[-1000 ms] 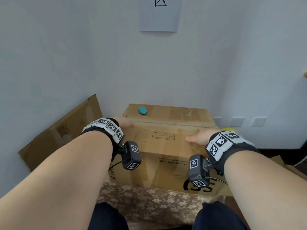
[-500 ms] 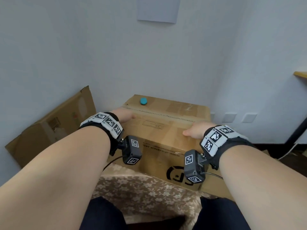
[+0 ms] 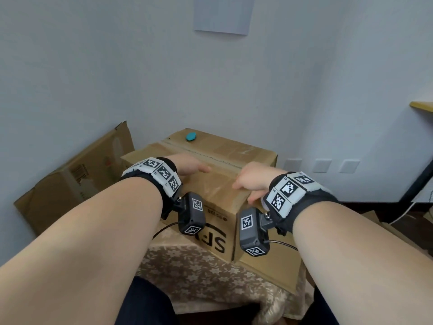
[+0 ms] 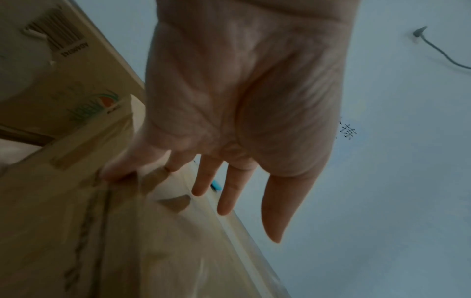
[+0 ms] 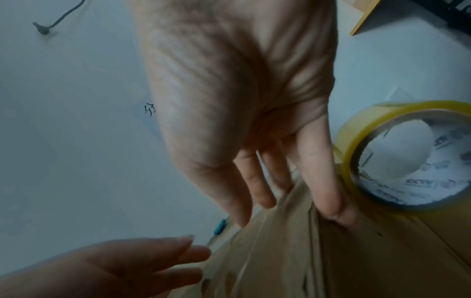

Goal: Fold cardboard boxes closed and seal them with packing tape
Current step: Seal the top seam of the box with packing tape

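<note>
Low in the frame a flowered cloth [image 3: 194, 273] covers the stand that carries the box [image 3: 218, 231], which sits in the middle of the head view with one corner turned toward the viewer. Both hands rest on its top. The left hand [image 3: 187, 165], centre-left, has its fingers [image 4: 203, 177] straight and loosely spread, holding nothing; the little-finger side touches the cardboard, the others reach over the seam. The right hand [image 3: 251, 181], centre-right, is also relaxed and empty, its fingers [image 5: 328, 193] lying on glossy tape along the seam.

The step looks like smoothing tape across the closed flaps. To do it well, press flat from the middle outward and keep the other palm steadying the box so it does not swivel on the cloth.

The tape roll [image 5: 407, 159] stands on the box just beside the right fingers, at the right of the right wrist view. Further back, a teal object [image 3: 191, 136] lies on the far flap; a flattened carton [image 3: 77, 177] leans against the wall at left.
</note>
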